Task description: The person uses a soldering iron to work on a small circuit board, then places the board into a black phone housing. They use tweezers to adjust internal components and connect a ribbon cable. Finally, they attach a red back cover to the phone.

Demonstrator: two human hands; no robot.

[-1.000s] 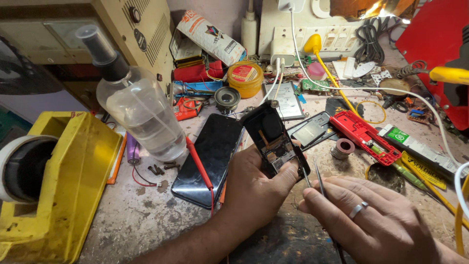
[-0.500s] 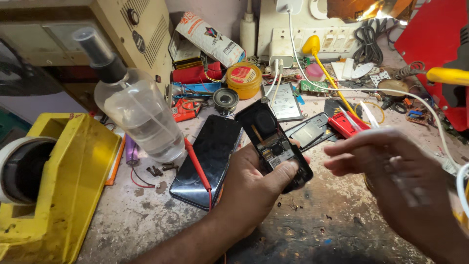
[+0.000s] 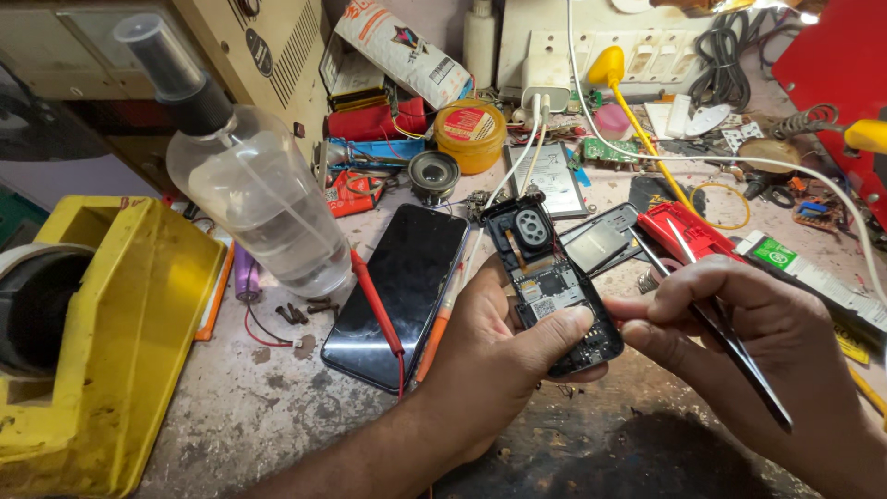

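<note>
- We've got the opened phone (image 3: 554,286) right in the middle, back cover off, circuit board and round speaker showing, held tilted above the workbench (image 3: 259,416).
- Our left hand (image 3: 499,360) is clamped round its lower end, thumb pressed across the board.
- Our right hand (image 3: 748,342) sits just beside it on the right, fingers pinched together on a pair of dark tweezers (image 3: 721,323); the fingertips are nearly touching the phone's lower right edge.
- Just left of the phone lies a black smartphone (image 3: 402,296), screen up, flat on the bench.
- Across that screen runs a red probe (image 3: 377,300), and an orange-tipped tool (image 3: 442,319) lies along its right edge.
- Further left stands a clear plastic bottle (image 3: 259,208) with a black neck, leaning toward us.
- At the far left we see a big yellow tape dispenser (image 3: 120,333).
- Behind the phone there's a small round speaker (image 3: 432,176), a yellow tin (image 3: 469,136) with a red label, and a flat battery (image 3: 552,180).
- To the right, a red phone shell (image 3: 684,231) lies behind our right hand, with a dark cover (image 3: 599,245) between it and the held phone.
- A white cable (image 3: 739,159) crosses the cluttered far side.
</note>
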